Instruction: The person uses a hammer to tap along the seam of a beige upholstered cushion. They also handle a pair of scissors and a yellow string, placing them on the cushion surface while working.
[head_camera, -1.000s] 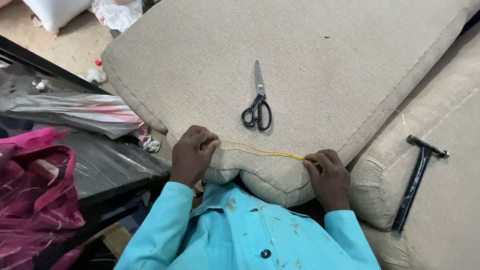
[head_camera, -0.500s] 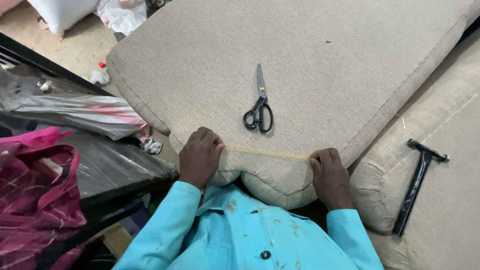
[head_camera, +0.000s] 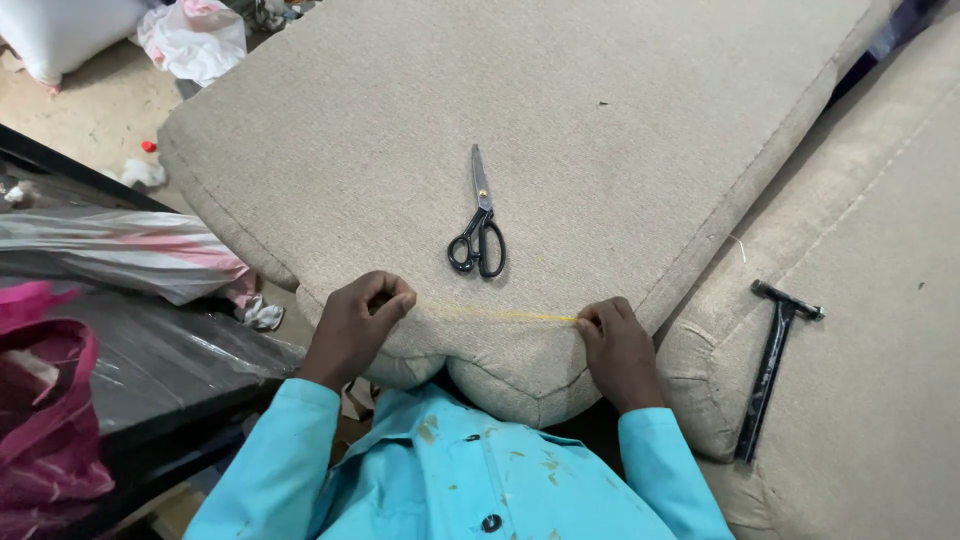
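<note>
Head view, looking down. A large beige cushion (head_camera: 560, 130) lay across the middle of the frame, its near corner bulging toward the person's chest. A thin yellow tape (head_camera: 500, 314) ran taut across that corner, flat against the fabric, held at both ends.

The left hand (head_camera: 352, 328) rested on the cushion at the tape's left end, fingers (head_camera: 392, 300) curled together and apparently pinched on the tape (the exact grip was hidden under the knuckles, so this is a fair reading only). The right hand (head_camera: 620, 350) sat at the tape's right end, fingers (head_camera: 597, 318) closed and pressing the tape against the cushion's edge seam.

Black-handled scissors (head_camera: 480, 230) lay on the cushion just beyond the tape, between the two hands, blades shut and pointing away from the person, touched by neither hand.

To the right, a second beige cushion (head_camera: 880, 300) lay alongside the first, and a black hammer (head_camera: 772, 365) rested on it, head at the far end, well apart from the right hand.

Both arms wore light blue sleeves (head_camera: 280, 460) with small stains on the shirt front. To the left, a dark surface (head_camera: 150, 360) covered with plastic sheeting held a magenta bag (head_camera: 45, 420). Crumpled white scraps (head_camera: 195, 40) lay on the floor at top left.
</note>
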